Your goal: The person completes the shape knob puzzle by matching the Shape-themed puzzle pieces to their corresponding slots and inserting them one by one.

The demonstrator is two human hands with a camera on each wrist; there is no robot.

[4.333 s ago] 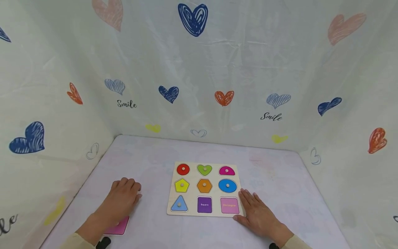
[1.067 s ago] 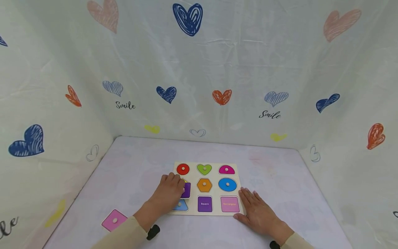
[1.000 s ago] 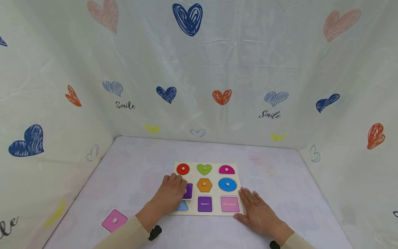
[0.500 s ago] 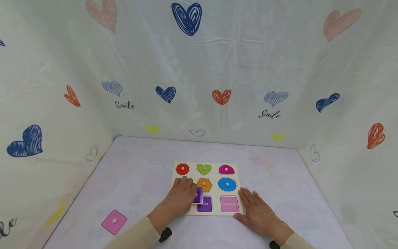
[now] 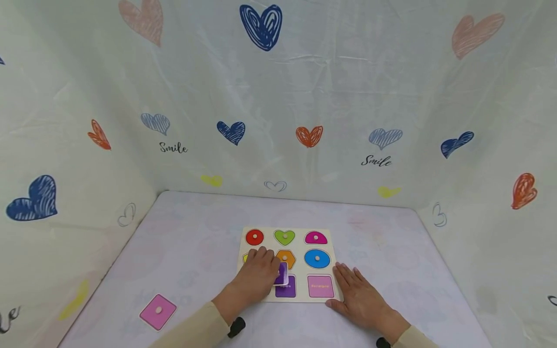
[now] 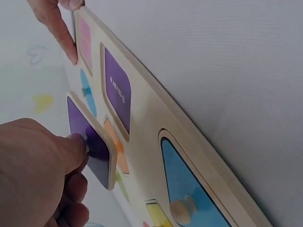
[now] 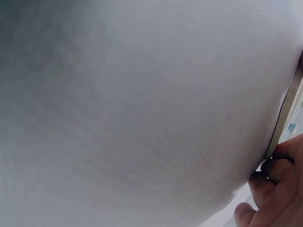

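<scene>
My left hand (image 5: 256,274) pinches the knob of a purple square puzzle piece (image 6: 90,137) between thumb and finger. In the left wrist view the piece hangs tilted just above the wooden shape puzzle board (image 6: 142,101), close to the purple recess marked "Square" (image 6: 117,87). Straight-fingered, my right hand (image 5: 363,299) rests flat on the table along the board's right edge, fingertips and thumb against it. Beside the square recess, a pink recess (image 5: 320,286) labelled as a rectangle shows no piece. The left hand covers part of the board's left side in the head view.
A pink knobbed puzzle piece (image 5: 158,312) lies on the table at the left. Red circle (image 5: 254,237), green heart (image 5: 284,237), magenta half circle (image 5: 315,238), orange hexagon (image 5: 287,260) and blue oval (image 5: 317,258) sit in the board. A heart-patterned curtain (image 5: 330,96) surrounds the table.
My left hand has brought the purple square from the left over the board, moving right and nearer the square recess. The pink piece stays on the table; my right hand has kept still.
</scene>
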